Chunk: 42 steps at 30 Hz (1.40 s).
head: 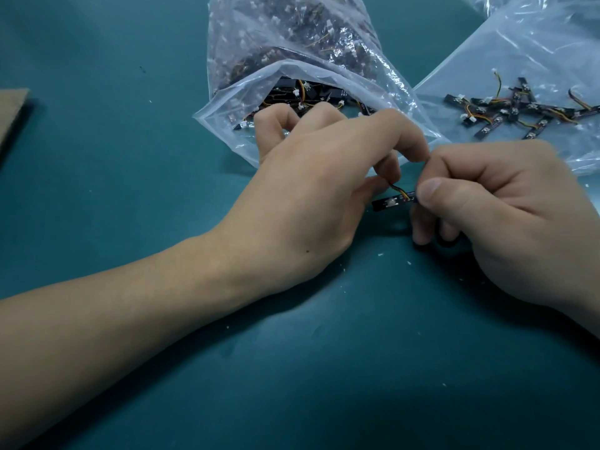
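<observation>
Cardboard [13, 115]: a flat brown piece with a matte surface, far to the left of the grip and not touched.
Table mat [97, 190]: a smooth teal surface under both hands. Small white crumbs [380, 254] lie just below the grip.
Left hand [308, 196]: its fingers are curled, and the thumb and one finger close narrowly on the wire. The wrist rests on the mat.
Open bag [292, 60]: thin, wrinkled clear plastic just behind the grip, its mouth turned toward the hands. It is full of the same dark parts.
Wire [397, 189]: a short, thin and flexible lead in yellow, orange and black. It rises from the board into the left pinch.
Risk, wire: if the left hand pulls strongly or sideways, I think the wire could tear off at its joint on the board.
Board [391, 203]: a narrow, rigid black strip with a small pale part on top. It is held between the two hands, just above the mat.
Risk, board: only its right end is held, so it may twist or slip out and fall among the crumbs.
Right hand [506, 222]: the thumb presses the right end of the board against the curled fingers in a tight pinch. Something dark shows under these fingers, but I cannot tell what it is.
Flat bag [535, 43]: a glossy clear sheet to the right of and behind the grip.
Pile of boards [526, 112]: similar strips with wires lie crossed on the flat bag, well apart from the hands.
</observation>
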{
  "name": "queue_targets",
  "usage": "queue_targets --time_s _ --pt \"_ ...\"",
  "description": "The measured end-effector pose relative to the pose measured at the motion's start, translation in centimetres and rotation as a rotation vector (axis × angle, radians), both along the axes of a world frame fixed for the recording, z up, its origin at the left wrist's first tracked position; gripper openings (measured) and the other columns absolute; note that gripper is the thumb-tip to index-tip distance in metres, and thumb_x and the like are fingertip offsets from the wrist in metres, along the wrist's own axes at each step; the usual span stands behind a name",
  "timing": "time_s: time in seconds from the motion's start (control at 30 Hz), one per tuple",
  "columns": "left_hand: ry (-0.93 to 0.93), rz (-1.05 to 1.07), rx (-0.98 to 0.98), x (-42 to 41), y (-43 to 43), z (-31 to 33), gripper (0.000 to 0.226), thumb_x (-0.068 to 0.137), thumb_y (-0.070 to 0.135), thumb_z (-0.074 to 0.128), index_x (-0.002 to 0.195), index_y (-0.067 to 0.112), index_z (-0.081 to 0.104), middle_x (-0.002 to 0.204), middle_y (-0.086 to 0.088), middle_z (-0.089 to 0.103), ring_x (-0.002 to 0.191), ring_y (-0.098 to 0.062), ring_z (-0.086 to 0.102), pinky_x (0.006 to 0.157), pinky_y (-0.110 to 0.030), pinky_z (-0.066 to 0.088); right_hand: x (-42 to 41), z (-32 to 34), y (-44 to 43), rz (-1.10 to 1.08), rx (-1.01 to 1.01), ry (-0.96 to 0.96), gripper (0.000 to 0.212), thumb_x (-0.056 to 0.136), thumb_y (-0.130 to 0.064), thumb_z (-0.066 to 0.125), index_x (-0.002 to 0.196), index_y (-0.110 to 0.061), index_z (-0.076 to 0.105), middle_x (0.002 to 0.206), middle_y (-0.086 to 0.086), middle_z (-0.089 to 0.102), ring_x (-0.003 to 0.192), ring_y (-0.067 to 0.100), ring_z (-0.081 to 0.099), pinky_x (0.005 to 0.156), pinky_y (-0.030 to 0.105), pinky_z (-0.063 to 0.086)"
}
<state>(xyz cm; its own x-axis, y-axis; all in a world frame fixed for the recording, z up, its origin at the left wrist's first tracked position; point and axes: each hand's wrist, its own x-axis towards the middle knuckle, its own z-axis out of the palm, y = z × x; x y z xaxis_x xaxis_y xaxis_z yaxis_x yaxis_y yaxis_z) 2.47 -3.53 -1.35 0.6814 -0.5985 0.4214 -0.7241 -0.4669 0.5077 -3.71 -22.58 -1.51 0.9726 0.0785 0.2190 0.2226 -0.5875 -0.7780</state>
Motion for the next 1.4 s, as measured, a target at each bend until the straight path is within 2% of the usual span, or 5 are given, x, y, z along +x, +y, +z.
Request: queue_targets --time_s 0.3,0.47,0.67,0.77,1.4 --pt "0.147 -0.138 -0.148 0.57 0.3 -0.08 0.029 0.09 0.014 0.076 0.113 0.025 0.061 0.091 0.024 0.071 0.092 -0.005 0.068 0.1 -0.047 0.044 -0.06 -0.35 -0.17 0.063 0.312 0.021 0.03 0.094 -0.029 0.051 0.073 -0.01 0.06 0.061 0.008 0.066 0.049 0.018 0.053 0.051 0.022 0.042" --pt "0.25 -0.168 -0.264 0.73 0.29 0.14 0.032 0.088 0.011 0.079 0.112 0.019 0.06 0.097 0.022 0.069 0.092 0.004 0.071 0.084 -0.01 0.047 -0.05 -0.44 0.01 0.016 0.369 0.008 0.029 0.102 -0.029 0.051 0.082 -0.011 0.063 0.066 0.01 0.067 0.046 0.017 0.053 0.049 0.016 0.04" --pt "0.309 -0.139 -0.295 0.75 0.45 0.2 0.019 0.095 0.023 0.071 0.111 0.017 0.063 0.102 0.007 0.076 0.098 -0.015 0.072 0.084 -0.041 0.055 0.33 -0.4 0.34 -0.06 0.281 -0.048 0.025 0.104 -0.033 0.051 0.089 -0.019 0.064 0.067 0.005 0.067 0.043 0.017 0.052 0.047 0.018 0.04" --pt "0.134 -0.06 -0.273 0.86 0.54 0.27 0.017 0.095 0.022 0.067 0.11 0.014 0.065 0.111 0.005 0.064 0.099 -0.008 0.057 0.082 -0.029 0.047 0.25 -0.35 0.46 -0.074 0.252 -0.064 0.024 0.104 -0.034 0.051 0.092 -0.019 0.066 0.066 0.004 0.067 0.043 0.018 0.054 0.047 0.017 0.039" --pt "0.247 -0.018 -0.263 0.27 0.43 0.24 0.024 0.097 0.014 0.062 0.076 0.005 0.071 0.052 0.01 0.042 0.049 -0.004 0.039 0.053 -0.012 0.027 -0.27 -0.21 0.78 -0.039 0.112 -0.104 0.019 0.106 -0.035 0.052 0.099 -0.026 0.068 0.069 -0.004 0.068 0.05 0.018 0.06 0.05 0.016 0.042"
